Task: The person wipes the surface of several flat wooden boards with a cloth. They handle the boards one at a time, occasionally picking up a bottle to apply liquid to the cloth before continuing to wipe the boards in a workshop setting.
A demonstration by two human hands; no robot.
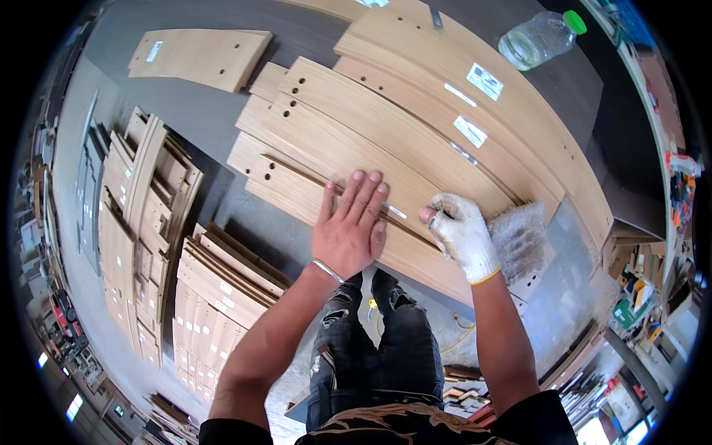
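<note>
Fingers stretched, my bare left hand (352,233) lies flat over a pale wooden board (297,194), close to a thin wooden strip (297,167) that runs along the boards. My right hand (463,237) wears a white knit glove with a yellow cuff edge. Its fingers are curled in, with a bare fingertip showing at the left; anything inside them is hidden. Just right of the glove lies a grey, fuzzy pad (519,241) on the board ends. More boards (356,122) with dark round holes and white labels overlap beyond my hands.
A clear bottle with a green cap (538,41) lies at the far right of the dark tabletop. One separate board (200,55) rests at the far left. Stacks of boards (222,297) stand lower, to my left. A cluttered shelf edge (653,141) borders the right.
</note>
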